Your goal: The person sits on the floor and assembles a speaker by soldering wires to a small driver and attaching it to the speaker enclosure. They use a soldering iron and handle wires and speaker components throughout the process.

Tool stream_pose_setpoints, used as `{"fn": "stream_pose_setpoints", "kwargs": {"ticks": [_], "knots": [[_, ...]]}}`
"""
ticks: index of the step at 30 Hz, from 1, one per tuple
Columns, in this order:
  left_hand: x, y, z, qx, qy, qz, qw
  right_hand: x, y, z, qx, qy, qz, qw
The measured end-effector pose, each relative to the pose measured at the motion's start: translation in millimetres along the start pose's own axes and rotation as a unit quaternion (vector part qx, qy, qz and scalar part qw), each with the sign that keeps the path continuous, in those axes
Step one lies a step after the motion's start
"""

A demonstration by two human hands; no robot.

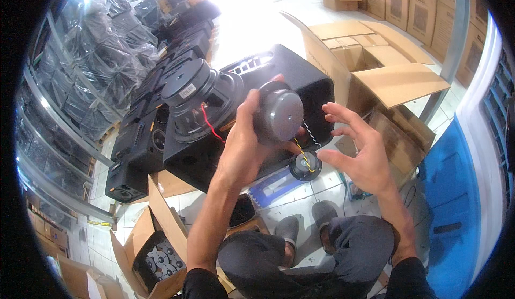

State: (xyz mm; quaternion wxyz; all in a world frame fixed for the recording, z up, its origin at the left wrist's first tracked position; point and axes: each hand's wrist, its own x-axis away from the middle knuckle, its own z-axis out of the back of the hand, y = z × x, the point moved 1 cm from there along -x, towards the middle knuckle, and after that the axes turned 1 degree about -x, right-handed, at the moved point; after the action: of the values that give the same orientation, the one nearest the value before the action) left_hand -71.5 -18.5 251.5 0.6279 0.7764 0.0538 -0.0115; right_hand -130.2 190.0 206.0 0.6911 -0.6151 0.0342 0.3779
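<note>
My left hand (244,148) grips a round grey speaker driver (279,114), its flat magnet back facing me. A twisted yellow-and-black wire (304,157) runs from it down to a smaller round driver (304,166) that hangs below. My right hand (357,148) is open with fingers spread, just right of the wire and touching nothing I can make out. Behind both hands lies a black speaker cabinet (316,92), and a large woofer (196,100) with a red wire (210,126) rests on its left side.
Open cardboard boxes (375,57) stand at the right, with stacked cartons behind them. Rows of black speaker cabinets (145,122) and plastic-wrapped ones fill the left. A box of small drivers (161,259) sits by my left knee. A blue panel (456,191) lies at the right.
</note>
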Motion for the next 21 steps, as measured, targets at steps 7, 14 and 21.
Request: {"fn": "stream_pose_setpoints", "kwargs": {"ticks": [7,14,21], "knots": [[-52.2,30.2,-11.0,-0.574,0.063,-0.242,0.78,3.9,4.6,0.6,-0.051,0.048,-0.036,0.997],[-98.9,24.1,3.6,-0.647,0.098,-0.196,0.73,7.9,9.0,2.6,-0.043,0.051,-0.04,0.997],[-101.9,12.1,6.3,-0.664,0.12,-0.192,0.712,6.3,19.2,1.5,-0.027,0.063,-0.036,0.997]]}}
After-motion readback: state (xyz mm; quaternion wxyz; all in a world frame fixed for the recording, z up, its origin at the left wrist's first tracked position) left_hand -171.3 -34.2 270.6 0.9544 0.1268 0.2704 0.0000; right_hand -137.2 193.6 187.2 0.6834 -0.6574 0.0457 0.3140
